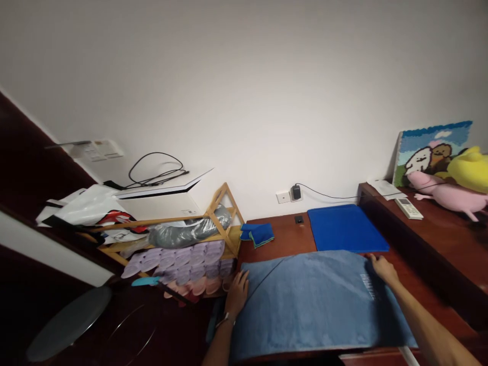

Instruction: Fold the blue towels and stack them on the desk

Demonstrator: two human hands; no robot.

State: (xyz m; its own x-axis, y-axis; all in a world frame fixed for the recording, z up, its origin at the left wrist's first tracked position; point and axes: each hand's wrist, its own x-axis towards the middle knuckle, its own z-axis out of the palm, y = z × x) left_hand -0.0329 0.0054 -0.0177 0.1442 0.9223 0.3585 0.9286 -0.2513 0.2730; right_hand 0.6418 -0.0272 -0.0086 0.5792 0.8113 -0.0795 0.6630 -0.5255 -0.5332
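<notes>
A large grey-blue towel (308, 305) lies spread over the reddish-brown table, with a patch of white marks near its right side. On its left edge rests my left hand (237, 295), fingers stretched out over the cloth; a band circles that wrist. My right hand (383, 269) has its fingers pressed together at the towel's far right corner. Beyond the towel are a folded bright blue cloth (345, 229) and a smaller blue cloth (257, 234) with a greenish edge.
Left of the table stands a wooden rack (224, 218) with purple and pink slippers (183, 262). A white box (163, 201) and black cable lie on top. A round stool (70, 323) is lower left. On the raised right surface are a remote control (409, 208) and pink plush toy (446, 193).
</notes>
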